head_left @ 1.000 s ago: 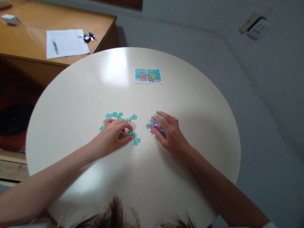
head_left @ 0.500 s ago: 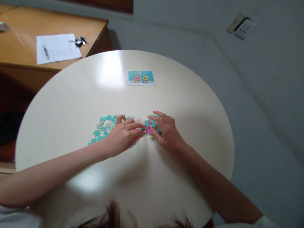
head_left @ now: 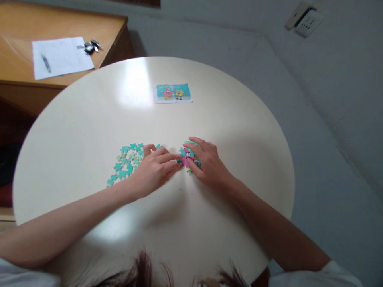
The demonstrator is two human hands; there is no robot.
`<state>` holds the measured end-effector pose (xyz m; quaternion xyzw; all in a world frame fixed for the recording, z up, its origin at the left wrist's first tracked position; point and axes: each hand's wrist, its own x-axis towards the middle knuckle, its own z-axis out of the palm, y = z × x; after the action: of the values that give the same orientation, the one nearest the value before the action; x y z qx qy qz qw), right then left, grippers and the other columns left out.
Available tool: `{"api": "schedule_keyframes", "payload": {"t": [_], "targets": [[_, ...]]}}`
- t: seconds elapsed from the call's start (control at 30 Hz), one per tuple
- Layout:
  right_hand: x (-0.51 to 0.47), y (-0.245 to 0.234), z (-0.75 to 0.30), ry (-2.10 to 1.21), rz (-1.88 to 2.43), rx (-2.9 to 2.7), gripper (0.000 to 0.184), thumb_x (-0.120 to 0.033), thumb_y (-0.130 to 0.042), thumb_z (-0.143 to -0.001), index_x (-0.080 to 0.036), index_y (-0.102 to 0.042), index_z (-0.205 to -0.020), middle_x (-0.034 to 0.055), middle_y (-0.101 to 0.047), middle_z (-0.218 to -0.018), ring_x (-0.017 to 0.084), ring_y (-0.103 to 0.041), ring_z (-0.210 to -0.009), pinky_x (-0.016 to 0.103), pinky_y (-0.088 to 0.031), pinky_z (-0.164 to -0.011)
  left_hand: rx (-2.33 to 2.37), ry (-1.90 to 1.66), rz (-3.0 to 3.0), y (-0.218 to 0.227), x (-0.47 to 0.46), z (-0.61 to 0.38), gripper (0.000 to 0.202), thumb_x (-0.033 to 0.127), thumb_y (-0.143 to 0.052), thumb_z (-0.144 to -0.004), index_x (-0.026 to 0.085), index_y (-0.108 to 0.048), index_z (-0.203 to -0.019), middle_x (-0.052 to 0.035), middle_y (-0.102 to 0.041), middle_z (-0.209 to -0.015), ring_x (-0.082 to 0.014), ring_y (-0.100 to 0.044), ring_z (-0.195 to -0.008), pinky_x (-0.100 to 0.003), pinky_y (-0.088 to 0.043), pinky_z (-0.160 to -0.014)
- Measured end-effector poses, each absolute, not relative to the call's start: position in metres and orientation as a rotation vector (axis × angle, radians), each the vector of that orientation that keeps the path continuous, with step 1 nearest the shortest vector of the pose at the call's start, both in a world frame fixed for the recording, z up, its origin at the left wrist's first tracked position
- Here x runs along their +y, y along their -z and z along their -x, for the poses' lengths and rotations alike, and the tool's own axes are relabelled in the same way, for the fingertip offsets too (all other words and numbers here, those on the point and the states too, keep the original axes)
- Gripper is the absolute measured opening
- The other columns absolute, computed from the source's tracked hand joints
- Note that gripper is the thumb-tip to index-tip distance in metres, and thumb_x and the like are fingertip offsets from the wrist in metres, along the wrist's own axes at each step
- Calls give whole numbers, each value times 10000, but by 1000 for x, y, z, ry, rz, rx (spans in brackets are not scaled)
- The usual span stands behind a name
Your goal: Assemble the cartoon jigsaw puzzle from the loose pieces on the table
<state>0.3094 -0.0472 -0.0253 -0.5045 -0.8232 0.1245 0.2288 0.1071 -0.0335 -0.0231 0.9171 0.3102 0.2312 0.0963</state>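
My left hand (head_left: 154,169) rests on the round cream table (head_left: 89,119), its fingers stretched right and pressed together against the left edge of a small joined patch of puzzle (head_left: 188,155) with a pink figure on it. What its fingertips pinch is too small to make out. My right hand (head_left: 209,163) lies over the right side of that patch, fingers spread and pressing it flat. A scatter of loose teal puzzle pieces (head_left: 127,161) lies just left of my left hand.
A small reference picture (head_left: 172,93) lies at the far middle of the table. Beyond the table's left side stands a wooden desk (head_left: 113,28) with a paper sheet (head_left: 60,56), a pen and keys (head_left: 89,46). Grey floor lies to the right.
My left hand has left the loose teal pieces and moved right to the joined patch. My right hand has stayed on the patch. The view has shifted right.
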Motion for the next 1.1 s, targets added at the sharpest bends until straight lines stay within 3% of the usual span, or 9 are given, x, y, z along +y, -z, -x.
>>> {"api": "schedule_keyframes", "payload": {"t": [0.5, 1.1], "targets": [[-46, 25, -308, -352, 1384, -2283, 355, -205, -413, -876, -175, -577, -1190, 144, -518, -1307, 244, -451, -1226, 398, -304, -1002, 931, -723, -2793, 24, -33, -109, 220, 249, -497, -923, 227, -661, -779, 9, -734, -972, -158, -556, -761, -388, -277, -765], [-46, 27, -308, -354, 1391, -2323, 343, -199, -410, -886, -185, -586, -1181, 140, -515, -1310, 237, -460, -1220, 405, -319, -1004, 948, -660, -2849, 27, -32, -110, 198, 242, -486, -927, 236, -665, -842, 0, -726, -984, -190, -554, -863, -400, -280, -800]]}}
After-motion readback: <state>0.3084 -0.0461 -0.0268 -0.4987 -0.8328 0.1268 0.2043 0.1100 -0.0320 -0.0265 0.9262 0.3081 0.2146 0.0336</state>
